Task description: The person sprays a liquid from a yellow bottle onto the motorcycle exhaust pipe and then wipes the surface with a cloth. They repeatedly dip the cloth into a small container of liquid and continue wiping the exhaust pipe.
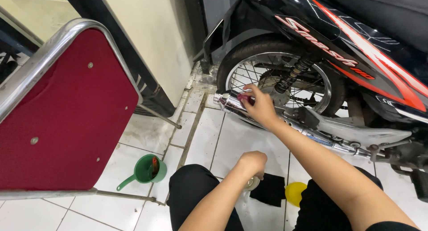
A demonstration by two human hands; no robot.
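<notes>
Right hand (261, 107): fingers (250, 92) pinched shut on a small pink pad (244, 97), pressed against the rear end of the chrome exhaust (232, 104), which runs low along the motorcycle beside the rear wheel (278, 79).

Left hand (252, 163): fingers curled down around a small pale container (252, 183) standing on the floor (223, 137) between the knees; what it contains cannot be told.

Progress, as a judgement: work sits at the tail of the exhaust, which shines there. The length running forward toward the engine looks untouched, though whether it is dull or dirty cannot be told.

Surroundings: a black cloth (269, 189) lies just beside the container, a yellow lid (295, 191) next to it. A green scoop (145, 171) stands well apart to the left, near a red chair (62, 115) with a metal frame.

Room: the spoked wheel and shock absorber (290, 75) crowd the exhaust from behind. Open tile lies in front. The chair leg and the wall close the left side.
</notes>
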